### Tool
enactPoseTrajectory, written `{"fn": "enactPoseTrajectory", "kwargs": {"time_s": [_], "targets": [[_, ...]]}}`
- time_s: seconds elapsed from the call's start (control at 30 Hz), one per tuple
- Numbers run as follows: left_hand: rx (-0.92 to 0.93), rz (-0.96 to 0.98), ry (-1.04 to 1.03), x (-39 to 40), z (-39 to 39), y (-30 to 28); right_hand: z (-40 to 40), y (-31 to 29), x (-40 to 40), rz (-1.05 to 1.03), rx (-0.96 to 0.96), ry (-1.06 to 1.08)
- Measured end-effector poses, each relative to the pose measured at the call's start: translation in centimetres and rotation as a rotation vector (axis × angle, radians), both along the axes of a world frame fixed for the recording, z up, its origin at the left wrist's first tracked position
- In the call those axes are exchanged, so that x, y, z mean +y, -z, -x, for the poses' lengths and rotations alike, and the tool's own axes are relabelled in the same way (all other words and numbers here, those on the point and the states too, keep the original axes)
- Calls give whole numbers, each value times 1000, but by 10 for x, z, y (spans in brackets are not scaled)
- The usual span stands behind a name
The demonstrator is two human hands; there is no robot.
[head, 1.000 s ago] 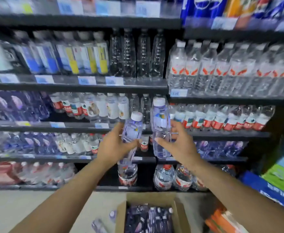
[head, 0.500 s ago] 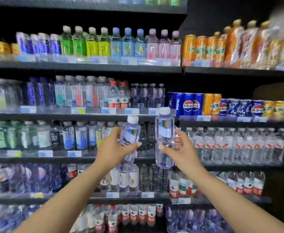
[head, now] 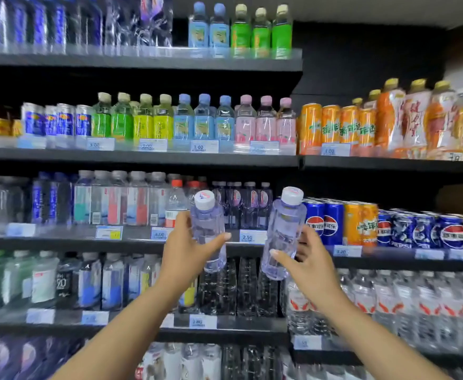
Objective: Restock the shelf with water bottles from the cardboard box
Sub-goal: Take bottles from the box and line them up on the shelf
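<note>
My left hand [head: 186,250] grips a clear, lilac-tinted water bottle [head: 207,229] with a white cap, held upright. In my right hand [head: 309,264] is a second bottle of the same kind [head: 283,231], tilted slightly right. Both bottles hang in front of the third shelf [head: 131,239], close to a row of matching purple-label bottles [head: 244,204] standing there above the 2.50 price tag. The cardboard box is out of view.
Blue Pepsi cans [head: 323,220] and orange cans fill the shelf right of my right hand. Red-capped and clear bottles [head: 131,201] stand to the left. Shelves above hold coloured drinks [head: 197,119]; shelves below hold more water bottles [head: 236,289].
The view has tilted upward, so the box and floor have dropped out of sight. Both hands have risen with their bottles from the lower shelves to the level of the third shelf.
</note>
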State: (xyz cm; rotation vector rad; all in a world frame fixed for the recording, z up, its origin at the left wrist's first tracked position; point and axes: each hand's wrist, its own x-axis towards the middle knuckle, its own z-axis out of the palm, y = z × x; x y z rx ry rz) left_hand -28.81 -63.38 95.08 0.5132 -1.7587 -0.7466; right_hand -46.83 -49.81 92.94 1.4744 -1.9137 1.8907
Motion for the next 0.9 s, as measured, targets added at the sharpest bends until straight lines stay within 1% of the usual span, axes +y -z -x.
{"fn": "enactPoseTrajectory", "kwargs": {"time_s": [0.1,0.23,0.47,0.6,0.73,0.83,0.9], "targets": [[93,0,3,-19,14,-7,24,-11,-24,44,9,-15],[161,30,24,-50,29,-17,42,-27,-56,107,50,26],[195,81,116,-106,53,-31,55,-46,-115,155,105,222],[177,93,162,-141,66,-32,68,-50,-151,88,124,288],[133,97,204,-166,79,-31,83,-42,-176,-35,127,359],[77,132,196,-175,87,-32,95,-38,-185,-124,116,424],[56,139,175,-178,95,-32,100,-35,-187,-190,136,431]]}}
